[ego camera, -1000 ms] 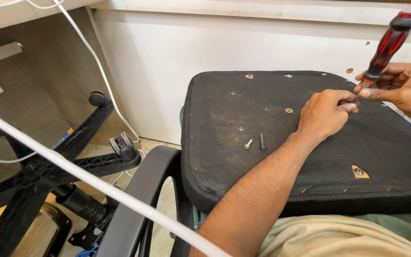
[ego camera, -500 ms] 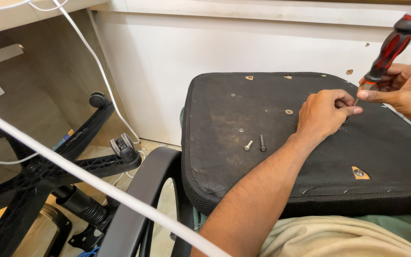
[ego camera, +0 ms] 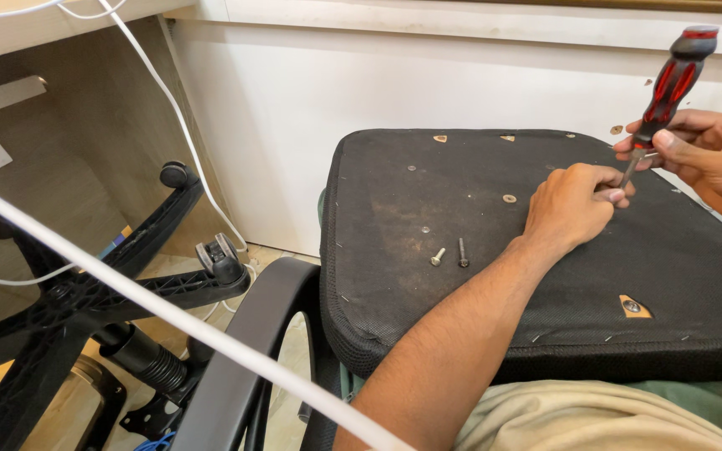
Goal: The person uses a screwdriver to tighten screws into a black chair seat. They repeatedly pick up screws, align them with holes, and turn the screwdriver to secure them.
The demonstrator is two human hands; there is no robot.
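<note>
An upturned black chair seat (ego camera: pixel 545 276) lies in front of me, its fabric underside facing up. My right hand (ego camera: pixel 708 154) grips a red and black screwdriver (ego camera: pixel 670 83) that stands nearly upright, tip down on the seat. My left hand (ego camera: pixel 570 205) is curled on the seat, fingertips pinched around the screwdriver's metal tip; what it pinches is hidden. Two loose bolts (ego camera: pixel 450 254) lie on the fabric to the left of that hand, with a washer (ego camera: pixel 509 199) a little farther back.
A black chair base with castors (ego camera: pixel 127 276) and gas cylinder (ego camera: pixel 139 355) lies on the floor to the left. A black armrest (ego camera: pixel 248 351) curves beside the seat. White cables (ego camera: pixel 169 317) cross the view. A white wall panel (ego camera: pixel 294 117) stands behind.
The screwdriver has shifted slightly right and more upright. My left hand stays at its tip on the seat.
</note>
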